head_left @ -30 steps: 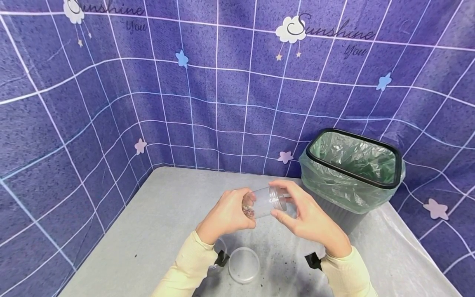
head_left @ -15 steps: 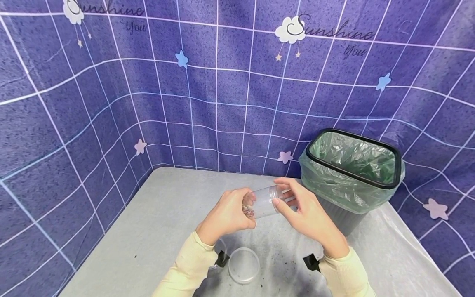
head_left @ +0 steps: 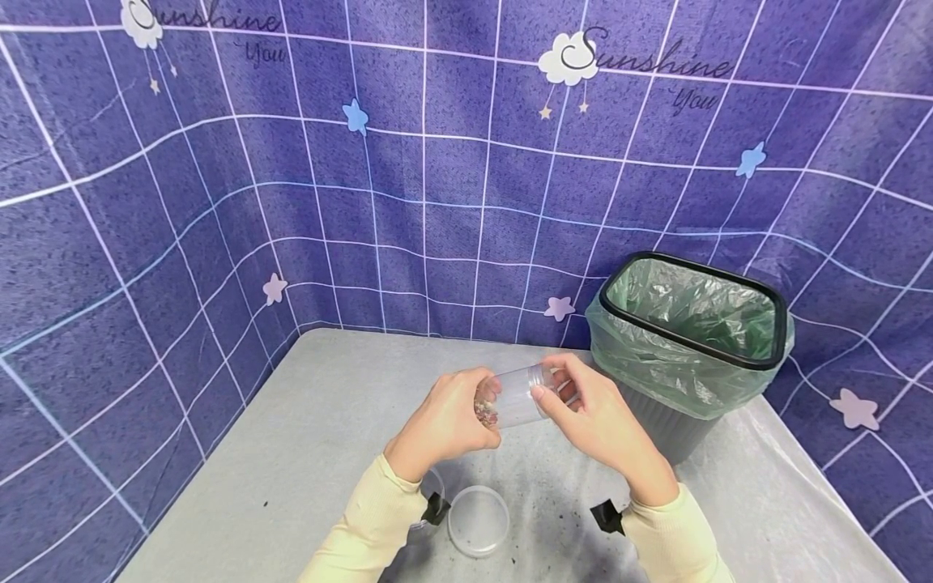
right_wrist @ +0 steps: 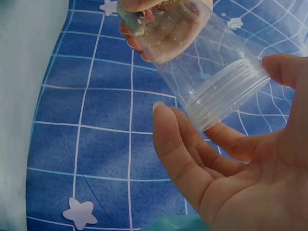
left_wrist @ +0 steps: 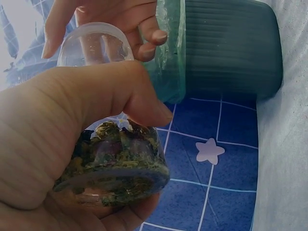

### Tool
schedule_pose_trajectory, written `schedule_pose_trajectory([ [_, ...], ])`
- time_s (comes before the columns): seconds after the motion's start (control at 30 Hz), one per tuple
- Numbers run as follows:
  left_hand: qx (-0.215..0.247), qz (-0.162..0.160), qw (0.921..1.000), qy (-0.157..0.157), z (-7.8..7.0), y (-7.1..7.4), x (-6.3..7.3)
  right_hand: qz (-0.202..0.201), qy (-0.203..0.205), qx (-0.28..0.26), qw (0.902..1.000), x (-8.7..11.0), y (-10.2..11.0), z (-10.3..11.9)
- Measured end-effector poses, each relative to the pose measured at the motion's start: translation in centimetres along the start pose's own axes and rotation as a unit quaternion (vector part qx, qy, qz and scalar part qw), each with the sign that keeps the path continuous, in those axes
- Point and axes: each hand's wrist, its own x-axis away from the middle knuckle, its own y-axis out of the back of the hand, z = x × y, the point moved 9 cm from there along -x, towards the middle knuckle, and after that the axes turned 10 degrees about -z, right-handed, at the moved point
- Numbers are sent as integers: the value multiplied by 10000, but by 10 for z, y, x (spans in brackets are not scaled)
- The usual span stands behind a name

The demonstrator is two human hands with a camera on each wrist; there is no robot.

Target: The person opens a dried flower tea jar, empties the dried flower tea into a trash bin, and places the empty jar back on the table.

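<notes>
A clear plastic jar (head_left: 516, 398) is held in mid-air on its side, its threaded end to the right. Dried plant bits (right_wrist: 150, 15), pink and yellow-green, lie at its bottom end. My left hand (head_left: 446, 421) grips that end, thumb and fingers wrapped around it. At the threaded end, my right hand (head_left: 594, 417) pinches the rim, with its thumb on one side and fingers on the other. Whether a clear lid covers the mouth is hard to tell. A round clear lid (head_left: 479, 521) lies on the table below.
A grey bin with a black rim and green bag (head_left: 685, 368) stands at the back right. Another clear round item (head_left: 433, 482) is partly hidden by the left sleeve. Dark specks dot the grey table (head_left: 342, 380); a purple curtain (head_left: 452, 202) encloses it.
The right hand has shifted and turned slightly around the jar's rim, its thumb moving up onto the threaded part. The left hand and jar stay almost in place.
</notes>
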Motion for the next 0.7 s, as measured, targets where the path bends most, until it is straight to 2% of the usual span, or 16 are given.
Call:
schedule_pose_trajectory([
  [0.1,-3,-8,10000,11,0,0,0,-6,-205,121,9997,0,-1,-2],
  [0.37,-77,-41,10000,-19,1,1,-1,261,-1155,60,9929,5,-6,-13],
  [0.7,-149,-21,9999,40,1,-1,0,343,-1602,257,9862,8,-10,-20],
])
